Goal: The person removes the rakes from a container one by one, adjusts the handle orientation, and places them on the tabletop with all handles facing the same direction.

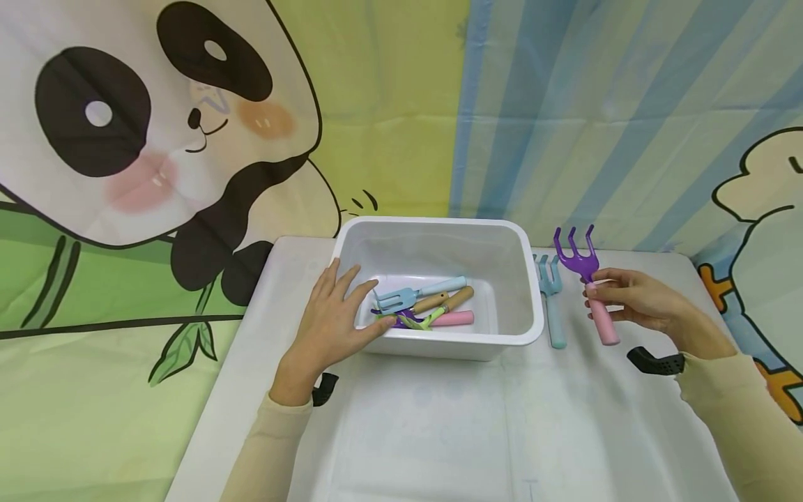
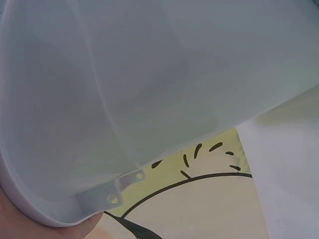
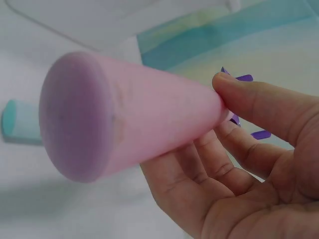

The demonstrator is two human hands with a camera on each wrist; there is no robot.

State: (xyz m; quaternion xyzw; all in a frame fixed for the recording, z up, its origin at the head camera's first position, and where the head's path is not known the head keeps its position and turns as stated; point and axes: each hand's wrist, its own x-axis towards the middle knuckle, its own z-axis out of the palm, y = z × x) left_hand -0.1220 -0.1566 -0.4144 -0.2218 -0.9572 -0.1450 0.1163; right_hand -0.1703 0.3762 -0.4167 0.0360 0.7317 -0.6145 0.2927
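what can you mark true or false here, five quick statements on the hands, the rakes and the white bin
1. The right hand holds a purple-and-pink rake. True.
2. The left hand holds a rake as well. False: it holds no tool and is at the rim of the white bin.
3. A blue-green rake lies on the table, right of the bin. True.
4. Nothing lies in the bin. False: several hand tools lie inside.
5. The held rake's handle is green. False: it is pink.
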